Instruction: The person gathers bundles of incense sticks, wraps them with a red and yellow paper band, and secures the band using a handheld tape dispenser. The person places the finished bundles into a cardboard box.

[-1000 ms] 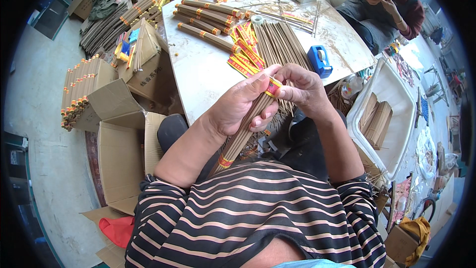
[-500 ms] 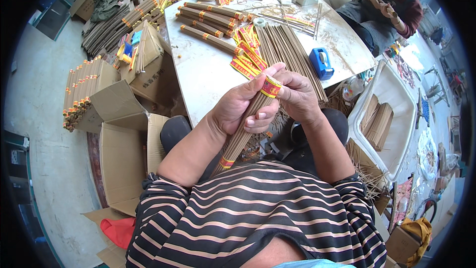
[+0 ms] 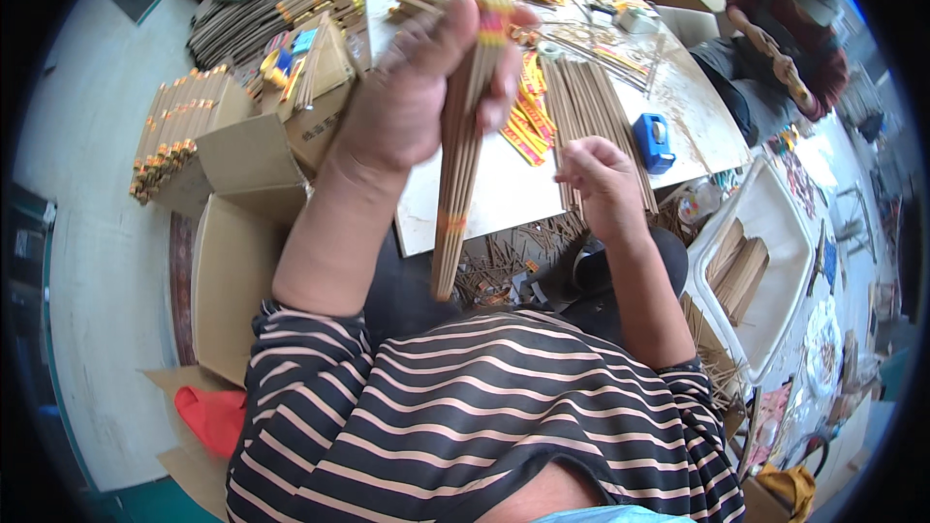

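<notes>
My left hand [image 3: 412, 87] is raised over the near left part of the table, closed around a bundle of brown incense sticks [image 3: 457, 174]. The bundle stands nearly upright, with red-and-yellow paper bands near its top and lower down. Motion blurs its upper end. My right hand [image 3: 603, 179] is apart from the bundle, its fingers curled in and nothing visible in them. Just beyond it, loose incense sticks [image 3: 593, 107] lie side by side on the white table [image 3: 421, 218]. Red-and-yellow paper labels [image 3: 528, 121] are spread to their left.
A blue tape dispenser [image 3: 655, 142] stands at the table's right edge. An open cardboard box [image 3: 242, 281] is on my left, near stacked banded bundles [image 3: 179, 126]. A white tub [image 3: 775, 261] with sticks sits at right. Another person [image 3: 790, 44] works at the far right.
My left hand has lifted the bundle up and away from me, tipping it more upright. My right hand has let go of the bundle's band and moved right and down.
</notes>
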A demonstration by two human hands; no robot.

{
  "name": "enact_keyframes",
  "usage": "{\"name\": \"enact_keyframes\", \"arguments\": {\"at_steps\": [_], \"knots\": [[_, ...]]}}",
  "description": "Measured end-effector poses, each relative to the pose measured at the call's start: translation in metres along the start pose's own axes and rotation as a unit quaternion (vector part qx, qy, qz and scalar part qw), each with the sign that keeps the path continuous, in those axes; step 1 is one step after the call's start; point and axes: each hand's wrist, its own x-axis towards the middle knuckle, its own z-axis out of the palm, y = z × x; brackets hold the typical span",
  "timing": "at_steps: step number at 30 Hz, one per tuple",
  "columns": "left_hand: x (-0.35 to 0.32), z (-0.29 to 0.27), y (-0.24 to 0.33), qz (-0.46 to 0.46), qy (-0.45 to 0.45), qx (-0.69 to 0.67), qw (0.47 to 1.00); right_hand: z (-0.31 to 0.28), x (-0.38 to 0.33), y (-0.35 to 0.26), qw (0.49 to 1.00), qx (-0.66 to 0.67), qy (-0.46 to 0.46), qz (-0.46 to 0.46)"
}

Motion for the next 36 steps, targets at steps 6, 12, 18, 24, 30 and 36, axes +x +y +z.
{"name": "enact_keyframes", "arguments": {"at_steps": [6,12,18,24,30,36], "knots": [[-0.004,-0.045,0.002,0.251,0.119,0.251,0.927,-0.020,-0.009,0.016,0.999,-0.034,0.036,0.012],[-0.009,-0.076,-0.043,0.236,0.215,0.273,0.908,-0.017,-0.010,0.027,0.996,-0.088,0.006,0.024],[-0.010,-0.054,-0.025,0.297,0.241,0.176,0.907,0.042,-0.003,0.036,0.877,-0.435,-0.126,-0.162],[-0.042,-0.065,-0.002,0.248,0.271,0.062,0.928,0.082,-0.007,0.049,0.869,-0.474,-0.133,-0.056],[-0.092,-0.078,-0.054,0.131,0.253,-0.030,0.958,0.111,-0.016,0.059,0.901,-0.376,-0.215,-0.017],[-0.132,-0.077,-0.066,0.081,0.264,-0.195,0.941,0.149,-0.026,0.067,0.924,-0.228,-0.245,0.183]]}}
